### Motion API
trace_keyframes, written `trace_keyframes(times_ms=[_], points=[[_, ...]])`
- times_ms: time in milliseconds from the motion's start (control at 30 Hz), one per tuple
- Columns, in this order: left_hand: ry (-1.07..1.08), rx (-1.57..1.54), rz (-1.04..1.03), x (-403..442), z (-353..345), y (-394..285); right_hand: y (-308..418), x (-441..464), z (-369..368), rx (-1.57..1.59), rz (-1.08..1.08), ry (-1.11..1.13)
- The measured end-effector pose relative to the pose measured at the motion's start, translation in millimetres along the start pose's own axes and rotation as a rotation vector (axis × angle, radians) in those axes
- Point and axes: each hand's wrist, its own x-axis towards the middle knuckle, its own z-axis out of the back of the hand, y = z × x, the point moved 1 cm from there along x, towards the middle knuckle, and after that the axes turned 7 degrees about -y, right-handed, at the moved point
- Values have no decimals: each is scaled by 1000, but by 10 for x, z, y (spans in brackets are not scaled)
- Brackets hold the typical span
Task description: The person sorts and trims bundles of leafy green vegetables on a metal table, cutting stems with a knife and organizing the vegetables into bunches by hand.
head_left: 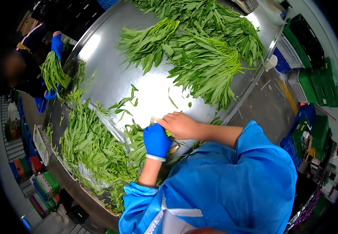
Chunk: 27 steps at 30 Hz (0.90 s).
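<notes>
My left hand (156, 141), in a blue glove, is closed around a bunch of leafy greens that look like water spinach (137, 145); its leaves spread to the left of the fist. Right against it, my bare right hand (180, 125) has its fingers curled over the stems, a bit of green showing below the palm. What the fingertips pinch is partly hidden. A small brown and metallic object (174, 149) lies just below the hands, its kind unclear. Loose water spinach (95, 140) is heaped on the left side of the metal table (110, 74).
Bundled water spinach (208, 64) lies at the far side, near a scale (249, 4). Across the table's left edge a co-worker's blue-gloved hand (57, 46) holds a bunch of greens (54, 72). Green crates (319, 85) stand at the right, and stacked bins (44, 187) at lower left.
</notes>
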Motion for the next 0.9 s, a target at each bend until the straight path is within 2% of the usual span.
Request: trace_keyframes(times_ms=[67, 100, 133, 200, 233, 300, 333, 400, 467, 533, 633, 667, 767, 900], points=[[16, -51, 73, 87, 90, 12, -237, 71, 218, 159, 163, -3], [25, -74, 114, 118, 122, 55, -465, 124, 296, 319, 83, 8], [20, -80, 130, 137, 144, 132, -582, 206, 613, 410, -194, 75], [-11, -69, 143, 158, 191, 252, -1285, 371, 946, 265, -332, -324], [-27, -62, 150, 165, 213, 295, -1531, 458, 1242, 217, -585, -382], [5, -102, 176, 241, 314, 320, -2379, 454, 1459, -61, -777, -606], [21, -135, 195, 275, 346, 333, -2761, 428, 1512, -189, -806, -602], [57, -205, 236, 342, 396, 350, -3277, 416, 1471, -223, -903, -573], [111, -235, 277, 449, 430, 364, -3497, 458, 1371, -263, -950, -451], [171, -261, 317, 570, 425, 419, -3633, 537, 1302, -301, -978, -273], [222, -286, 306, 792, 423, 499, -3658, 564, 1142, -303, -864, -155], [243, -298, 311, 883, 437, 511, -3762, 481, 985, -344, -705, -208], [245, -293, 284, 1136, 413, 578, -3566, 292, 1011, -266, -478, -45], [250, -236, 197, 1622, 497, 517, -3113, 25, 1133, 31, -435, 351]])
